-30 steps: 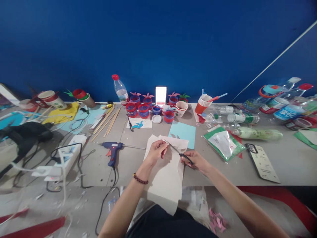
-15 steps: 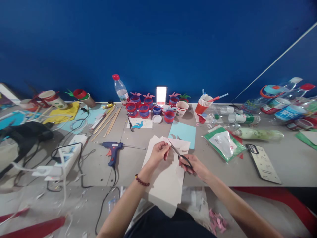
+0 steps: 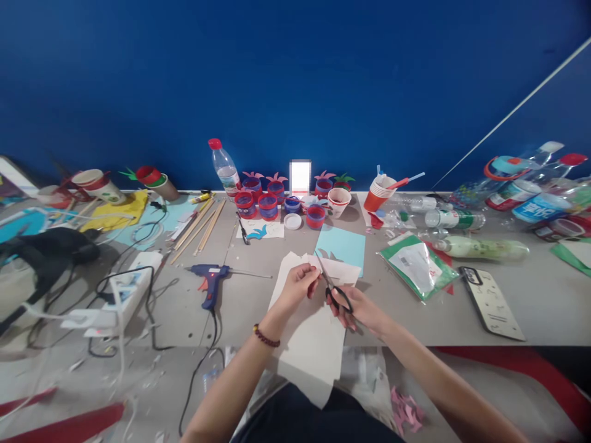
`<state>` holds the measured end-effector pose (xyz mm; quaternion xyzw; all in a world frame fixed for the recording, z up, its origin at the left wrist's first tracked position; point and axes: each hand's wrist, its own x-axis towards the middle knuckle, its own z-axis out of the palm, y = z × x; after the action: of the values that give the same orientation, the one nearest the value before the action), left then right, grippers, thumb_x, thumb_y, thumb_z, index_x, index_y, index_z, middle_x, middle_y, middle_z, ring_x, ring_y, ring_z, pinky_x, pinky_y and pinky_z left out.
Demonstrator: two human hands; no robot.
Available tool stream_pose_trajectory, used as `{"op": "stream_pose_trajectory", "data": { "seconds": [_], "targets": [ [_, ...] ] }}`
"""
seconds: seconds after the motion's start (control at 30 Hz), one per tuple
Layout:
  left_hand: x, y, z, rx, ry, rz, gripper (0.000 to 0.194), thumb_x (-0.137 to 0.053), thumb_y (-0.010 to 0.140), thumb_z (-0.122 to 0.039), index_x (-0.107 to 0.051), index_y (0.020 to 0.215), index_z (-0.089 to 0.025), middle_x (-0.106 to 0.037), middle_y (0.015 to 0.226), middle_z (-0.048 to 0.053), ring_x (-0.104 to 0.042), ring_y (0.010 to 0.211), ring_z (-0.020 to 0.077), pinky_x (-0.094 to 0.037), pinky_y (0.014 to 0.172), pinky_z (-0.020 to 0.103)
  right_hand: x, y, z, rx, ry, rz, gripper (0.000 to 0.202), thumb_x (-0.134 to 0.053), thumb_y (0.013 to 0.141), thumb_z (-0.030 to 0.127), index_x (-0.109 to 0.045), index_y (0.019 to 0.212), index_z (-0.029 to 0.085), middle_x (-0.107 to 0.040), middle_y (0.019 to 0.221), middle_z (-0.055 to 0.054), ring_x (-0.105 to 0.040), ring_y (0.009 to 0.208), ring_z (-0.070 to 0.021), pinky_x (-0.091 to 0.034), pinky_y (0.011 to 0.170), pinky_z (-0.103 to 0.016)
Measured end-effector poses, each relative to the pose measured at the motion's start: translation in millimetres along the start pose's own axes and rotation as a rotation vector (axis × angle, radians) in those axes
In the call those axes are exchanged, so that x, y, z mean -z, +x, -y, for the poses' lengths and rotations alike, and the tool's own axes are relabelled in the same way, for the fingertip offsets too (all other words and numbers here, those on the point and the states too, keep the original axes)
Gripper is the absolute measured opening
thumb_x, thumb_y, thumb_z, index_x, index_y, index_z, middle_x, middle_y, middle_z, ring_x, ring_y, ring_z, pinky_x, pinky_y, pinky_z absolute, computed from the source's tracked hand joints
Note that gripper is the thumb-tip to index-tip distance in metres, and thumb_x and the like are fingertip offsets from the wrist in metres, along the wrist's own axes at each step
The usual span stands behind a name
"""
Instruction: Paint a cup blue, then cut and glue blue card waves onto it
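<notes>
Above the white paper sheets (image 3: 309, 347), my left hand (image 3: 298, 288) is closed in a pinch. A small bit of white paper (image 3: 319, 269) shows at its fingertips, mostly hidden by the fingers. My right hand (image 3: 357, 312) grips black-handled scissors (image 3: 327, 278), with fingers in the loops and the blades pointing up and left. The blades meet the fingertips of my left hand. Behind them a light blue sheet (image 3: 348, 246) lies partly under the white paper.
A blue glue gun (image 3: 212, 286) lies left, its cord running over the table edge. A power strip (image 3: 129, 289) with cables sits farther left. Red-and-purple rings (image 3: 268, 207) and paper cups (image 3: 339, 202) stand at the back. Right are a plastic packet (image 3: 420, 267), phone (image 3: 492, 303) and bottles (image 3: 455, 219).
My right hand and the scissors have shifted slightly left, and the scissors' handles have turned and spread wider. The white paper has moved slightly right; my left hand keeps its pinch.
</notes>
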<state>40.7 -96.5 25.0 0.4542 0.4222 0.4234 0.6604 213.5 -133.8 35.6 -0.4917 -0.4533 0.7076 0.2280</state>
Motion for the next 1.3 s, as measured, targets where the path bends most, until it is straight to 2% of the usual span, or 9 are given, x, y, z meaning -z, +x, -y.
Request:
{"op": "stream_pose_trajectory", "data": {
  "seconds": [0.13,0.3,0.5,0.7,0.83,1.07,1.3],
  "targets": [
    [4.2,0.5,-0.2,0.009,0.025,0.015,0.030,-0.060,0.079,-0.042,-0.050,0.063,-0.017,-0.046,0.045,-0.006,-0.037,0.037,0.0055,-0.027,0.041,0.021,3.7,4.7,-5.1,0.048,-0.007,0.019,0.062,-0.060,0.070,0.075,-0.057,0.081,0.014,-0.053,0.060,0.005,-0.044,0.036,-0.0023,-0.030,0.029,-0.013],
    [3.9,1.0,-0.6,0.031,0.040,0.010,0.032,-0.061,0.076,-0.043,-0.049,0.062,-0.018,-0.045,0.044,-0.006,-0.036,0.036,0.0054,-0.027,0.040,0.021,5.4,6.4,-12.8,0.059,0.002,0.029,0.060,-0.059,0.073,0.074,-0.057,0.083,0.014,-0.054,0.064,0.004,-0.046,0.038,-0.0032,-0.030,0.030,-0.015],
    [0.4,-0.2,-1.5,0.004,0.011,-0.026,0.030,-0.060,0.077,-0.043,-0.050,0.064,-0.018,-0.045,0.044,-0.007,-0.036,0.036,0.0052,-0.029,0.043,0.022,-9.9,8.4,-14.3,0.078,0.091,0.044,0.061,-0.054,0.076,0.076,-0.053,0.088,0.017,-0.056,0.072,0.001,-0.055,0.050,-0.0073,-0.043,0.041,-0.019],
    [3.2,2.2,1.1,0.020,-0.011,-0.022,0.033,-0.063,0.077,-0.044,-0.049,0.062,-0.018,-0.045,0.044,-0.007,-0.036,0.036,0.0049,-0.028,0.042,0.022,-16.9,6.6,-4.0,0.078,0.061,0.005,0.061,-0.055,0.074,0.077,-0.051,0.082,0.017,-0.052,0.066,0.003,-0.050,0.045,-0.0058,-0.038,0.037,-0.018],
    [6.2,4.1,1.6,0.037,-0.012,-0.009,0.033,-0.064,0.076,-0.045,-0.051,0.063,-0.017,-0.044,0.044,-0.007,-0.036,0.036,0.0052,-0.027,0.040,0.021,-12.6,6.5,-4.7,0.041,-0.001,-0.005,0.062,-0.052,0.074,0.078,-0.051,0.081,0.017,-0.050,0.064,0.005,-0.044,0.038,-0.0035,-0.030,0.030,-0.016],
    [9.6,6.8,0.0,0.069,-0.013,0.043,0.037,-0.067,0.072,-0.050,-0.052,0.063,-0.017,-0.043,0.041,-0.007,-0.035,0.034,0.0055,-0.027,0.039,0.021,-1.4,-0.2,5.2,-0.045,-0.060,0.010,0.061,-0.057,0.072,0.077,-0.051,0.077,0.017,-0.048,0.059,0.007,-0.041,0.034,-0.0022,-0.030,0.028,-0.015],
    [10.1,9.5,2.8,0.075,-0.013,0.094,0.038,-0.069,0.071,-0.050,-0.050,0.060,-0.018,-0.044,0.038,-0.006,-0.034,0.033,0.0051,-0.024,0.040,0.021,17.6,-4.2,16.8,-0.133,-0.080,0.089,0.059,-0.060,0.072,0.073,-0.054,0.077,0.015,-0.054,0.056,0.005,-0.045,0.032,-0.0036,-0.028,0.026,-0.014]
  ]
}}
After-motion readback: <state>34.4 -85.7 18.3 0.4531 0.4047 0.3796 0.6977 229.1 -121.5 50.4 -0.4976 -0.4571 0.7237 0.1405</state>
